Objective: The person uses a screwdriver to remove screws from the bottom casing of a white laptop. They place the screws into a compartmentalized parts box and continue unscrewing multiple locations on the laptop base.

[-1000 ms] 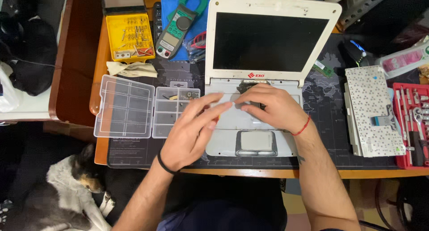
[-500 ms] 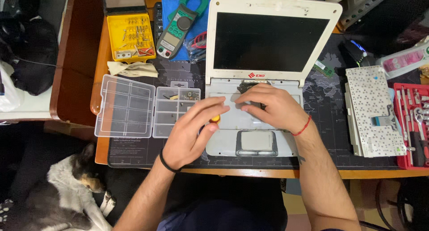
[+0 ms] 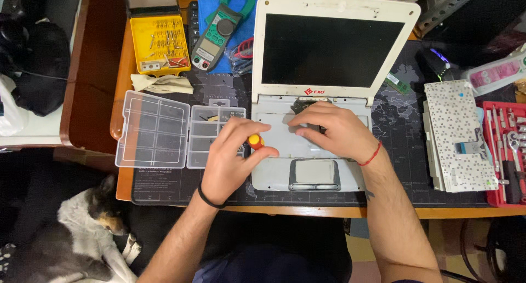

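I'm seeing the left hand (image 3: 233, 157) closing around a screwdriver (image 3: 255, 141) – red-and-yellow handle end poking out between thumb and fingers, shaft hidden. It's sitting at the left edge of the white laptop (image 3: 329, 86), half over the base, half over the clear parts organizer (image 3: 175, 130).

The right hand (image 3: 334, 130) is lying palm-down on the laptop's open base, fingers curled toward the hinge area. It's pressing on the deck; I can't tell whether it's pinching anything under the fingertips.

The laptop is standing open, screen dark, keyboard removed – the detached keyboard (image 3: 457, 135) is lying face-down just right of it, nearly touching. The touchpad below the hands is uncovered.

Room is looking tight. On the left, the organizer's open lid is butting up near the base and overhanging the black desk mat (image 3: 400, 107) toward the table edge. On the right, the keyboard and then a red socket tray (image 3: 507, 151) are filling the space out to the frame. Behind, a green clamp meter (image 3: 222, 28) and a yellow bit case (image 3: 161, 44) are crowding the back-left corner. The front desk edge is running just below the laptop, with only a thin strip of mat in between.

A dog (image 3: 76, 239) is lying on the floor, lower left, clear of the desk.
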